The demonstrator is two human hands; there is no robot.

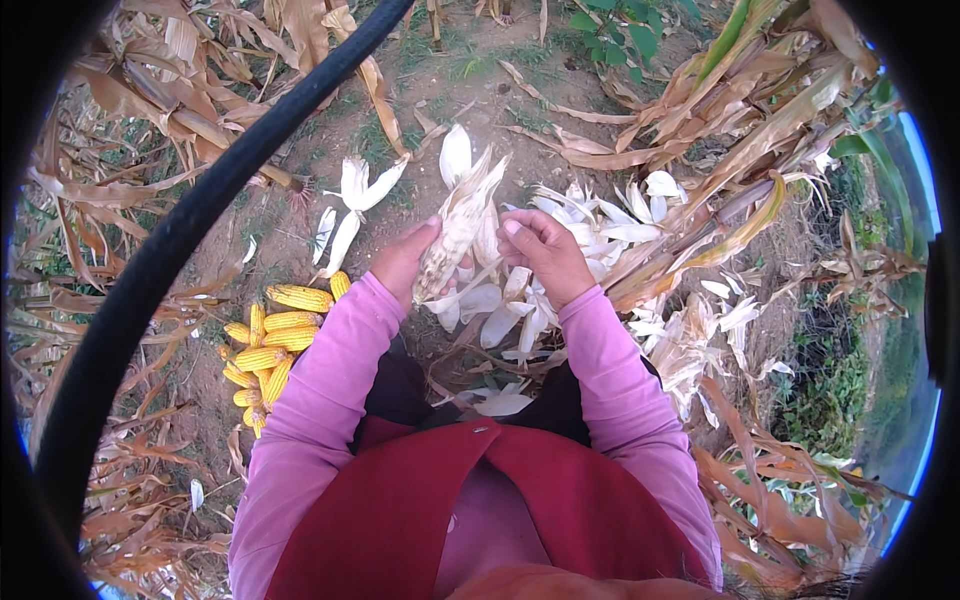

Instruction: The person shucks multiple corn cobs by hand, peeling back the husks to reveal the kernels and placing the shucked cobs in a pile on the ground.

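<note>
My left hand (409, 259) holds an ear of corn (454, 236) wrapped in dry, pale husk with dark mottling near its lower end. The ear tilts, its loose husk tips pointing up and to the right. Just right of it is my right hand (544, 251), thumb bent against the curled fingers. A strip of husk (487, 234) lies between that hand and the ear; whether the fingers pinch it I cannot tell. Beneath and beyond my hands, stripped white husks (499, 322) cover the soil. Bare yellow corn cobs (292, 320) lie heaped beside my left forearm.
Dry corn stalks (720, 180) lean in from the right, and more stalks with brown leaves (150, 105) stand at the left. A black strap or cable (225, 180) crosses the left of the view. Further husks (686, 345) lie right of my right forearm. A green leafy plant (619, 34) grows ahead.
</note>
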